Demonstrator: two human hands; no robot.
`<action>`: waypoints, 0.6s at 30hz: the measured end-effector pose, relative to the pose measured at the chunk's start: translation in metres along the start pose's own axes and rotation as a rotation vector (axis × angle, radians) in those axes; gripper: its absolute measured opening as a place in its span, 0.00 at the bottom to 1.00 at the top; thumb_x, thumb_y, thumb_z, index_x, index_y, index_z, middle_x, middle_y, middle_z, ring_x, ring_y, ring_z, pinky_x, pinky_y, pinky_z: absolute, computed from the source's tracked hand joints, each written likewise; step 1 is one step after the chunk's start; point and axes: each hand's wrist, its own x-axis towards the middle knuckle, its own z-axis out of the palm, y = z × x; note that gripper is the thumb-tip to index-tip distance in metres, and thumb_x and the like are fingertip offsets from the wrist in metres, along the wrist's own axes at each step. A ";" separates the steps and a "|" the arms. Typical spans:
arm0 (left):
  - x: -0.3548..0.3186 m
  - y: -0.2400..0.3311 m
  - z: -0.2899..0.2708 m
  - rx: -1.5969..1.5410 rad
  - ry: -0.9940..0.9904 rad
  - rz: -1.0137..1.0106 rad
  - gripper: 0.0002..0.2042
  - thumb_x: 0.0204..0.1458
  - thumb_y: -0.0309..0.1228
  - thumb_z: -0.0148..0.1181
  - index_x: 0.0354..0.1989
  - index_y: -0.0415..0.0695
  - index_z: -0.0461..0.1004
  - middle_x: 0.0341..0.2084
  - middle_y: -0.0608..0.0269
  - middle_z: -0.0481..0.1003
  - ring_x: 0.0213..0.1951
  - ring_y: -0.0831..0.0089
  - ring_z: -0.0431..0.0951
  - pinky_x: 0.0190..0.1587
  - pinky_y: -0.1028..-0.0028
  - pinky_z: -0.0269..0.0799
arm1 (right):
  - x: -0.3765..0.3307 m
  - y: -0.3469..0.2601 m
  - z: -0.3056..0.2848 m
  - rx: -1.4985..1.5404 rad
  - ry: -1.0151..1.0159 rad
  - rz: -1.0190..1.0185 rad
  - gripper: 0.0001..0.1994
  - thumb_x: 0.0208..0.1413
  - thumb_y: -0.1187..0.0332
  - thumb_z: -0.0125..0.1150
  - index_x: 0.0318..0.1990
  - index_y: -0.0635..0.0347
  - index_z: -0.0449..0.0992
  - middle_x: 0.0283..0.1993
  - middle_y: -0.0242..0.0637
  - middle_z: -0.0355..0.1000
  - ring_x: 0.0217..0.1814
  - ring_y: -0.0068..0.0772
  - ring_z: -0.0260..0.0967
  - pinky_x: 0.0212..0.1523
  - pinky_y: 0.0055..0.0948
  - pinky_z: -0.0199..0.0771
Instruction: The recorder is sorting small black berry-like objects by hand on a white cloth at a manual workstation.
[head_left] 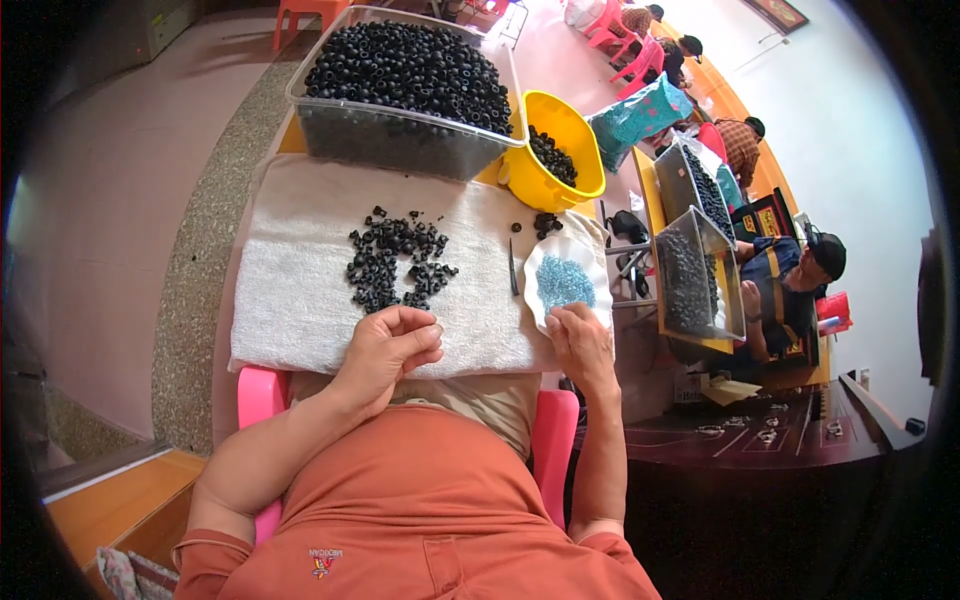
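Near the front of the white towel, my left hand is closed in a pinch, thumb against the fingers; whatever it holds is too small to make out. Just beyond it lies a loose pile of small black parts. My right hand reaches to the near edge of a white wavy-rimmed dish holding small light-blue pieces. Its fingertips are pinched together, and their contents are hidden. Left of the dish lies a thin dark pointed tool. Several black ring-like caps sit beyond the dish.
A large clear bin of black caps stands at the towel's far edge, beside a yellow bucket with more. To the right, another person sits by clear bins on a separate table. Pink chair arms flank me.
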 end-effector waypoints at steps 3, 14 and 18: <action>0.000 0.001 0.000 0.009 0.003 -0.002 0.06 0.56 0.23 0.61 0.40 0.40 0.74 0.33 0.64 0.76 0.34 0.77 0.78 0.41 0.76 0.80 | -0.001 -0.004 -0.001 0.008 -0.037 0.029 0.11 0.60 0.64 0.57 0.41 0.63 0.80 0.41 0.44 0.75 0.42 0.47 0.74 0.42 0.39 0.72; 0.001 0.000 0.000 0.000 0.001 0.003 0.05 0.56 0.23 0.60 0.40 0.40 0.74 0.32 0.64 0.76 0.34 0.77 0.79 0.41 0.76 0.80 | -0.017 -0.004 0.031 -0.046 0.181 0.011 0.12 0.56 0.65 0.61 0.43 0.63 0.77 0.39 0.42 0.71 0.40 0.48 0.68 0.40 0.42 0.70; 0.000 0.001 0.001 -0.004 0.005 0.003 0.05 0.56 0.23 0.60 0.39 0.40 0.74 0.31 0.64 0.77 0.33 0.77 0.79 0.40 0.77 0.80 | -0.020 -0.004 0.039 -0.004 0.288 -0.023 0.11 0.54 0.66 0.62 0.41 0.63 0.76 0.37 0.42 0.71 0.38 0.47 0.68 0.38 0.42 0.69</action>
